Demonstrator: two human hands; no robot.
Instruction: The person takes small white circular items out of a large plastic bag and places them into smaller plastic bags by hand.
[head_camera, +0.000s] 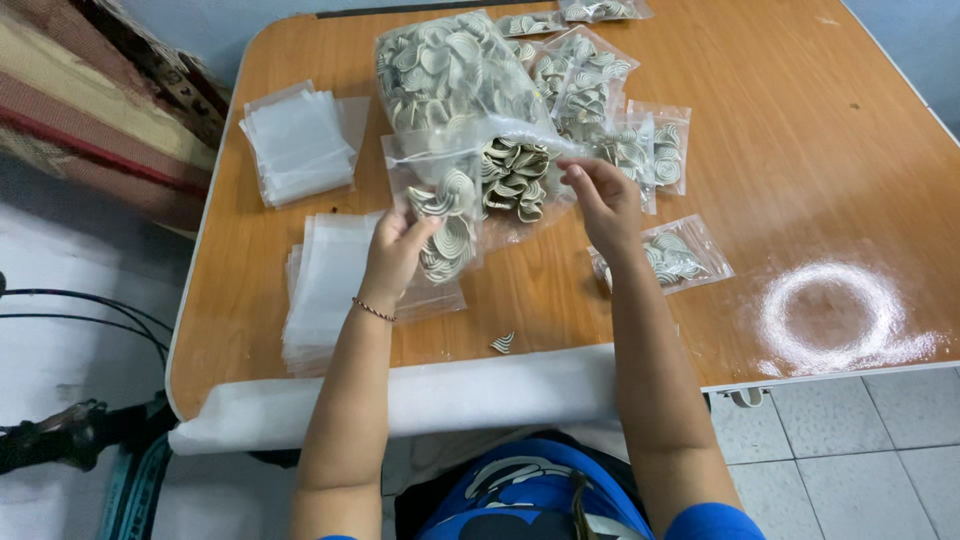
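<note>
At nine o'clock on the wooden table (800, 130) lie two stacks of empty clear bags: a smaller stack (297, 143) toward ten o'clock and a longer stack (325, 290) toward eight o'clock. Just right of the longer stack, the left hand (397, 252), a thin bracelet (373, 310) at its wrist, has its fingers closed around a small clear bag (447, 232) partly filled with striped curled pieces. At twelve o'clock from that bag lies a big clear sack (450, 75) full of the same pieces, its mouth spilling toward the hands. At six o'clock, one loose piece (502, 343) lies near the table's padded front edge. The right hand (603, 200) reaches into the sack's mouth, fingers narrow and pinched together at the pieces. Behind and right of it, from twelve to three o'clock, lie filled small bags (672, 257). At four o'clock a white powdery ring (830, 315) marks the tabletop.
</note>
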